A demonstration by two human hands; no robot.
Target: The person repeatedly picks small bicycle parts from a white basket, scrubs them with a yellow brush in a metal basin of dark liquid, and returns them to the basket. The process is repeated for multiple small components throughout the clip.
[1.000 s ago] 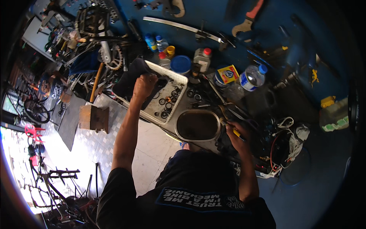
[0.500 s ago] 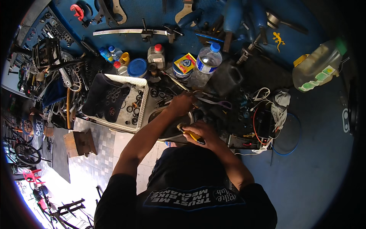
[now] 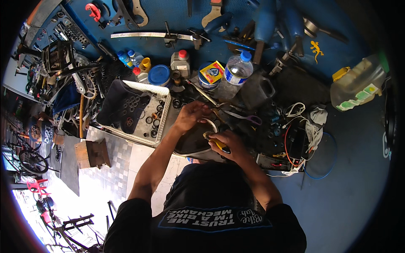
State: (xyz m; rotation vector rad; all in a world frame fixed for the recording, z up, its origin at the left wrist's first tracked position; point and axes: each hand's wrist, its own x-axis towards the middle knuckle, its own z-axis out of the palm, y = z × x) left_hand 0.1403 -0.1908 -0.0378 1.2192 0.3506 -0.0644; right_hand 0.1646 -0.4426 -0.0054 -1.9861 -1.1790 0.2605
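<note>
In my right hand (image 3: 232, 142) is a yellow-and-black-handled brush (image 3: 221, 145), its short tan head pointing left over a dark round basin (image 3: 185, 145) with a pale rim. My left hand (image 3: 192, 115) hovers at the basin's far side, fingers loosely bent and apart, with nothing visible in them. Just beyond its fingertips lie purple-handled scissors (image 3: 255, 119) and a long metal tool (image 3: 202, 91). What sits inside the basin is too dark to make out.
Left of the basin stands a white tray (image 3: 168, 105) with a dark cloth and several rings. Behind are a blue-lidded tub (image 3: 159, 75), a clear bottle (image 3: 236, 76) and a black jug (image 3: 258, 90). Cables (image 3: 314, 120) and dark small parts lie to the right.
My left hand has drawn back to the left, away from the scissors, and its fingers have loosened. My right hand still grips the brush over the basin. The view has shifted slightly.
</note>
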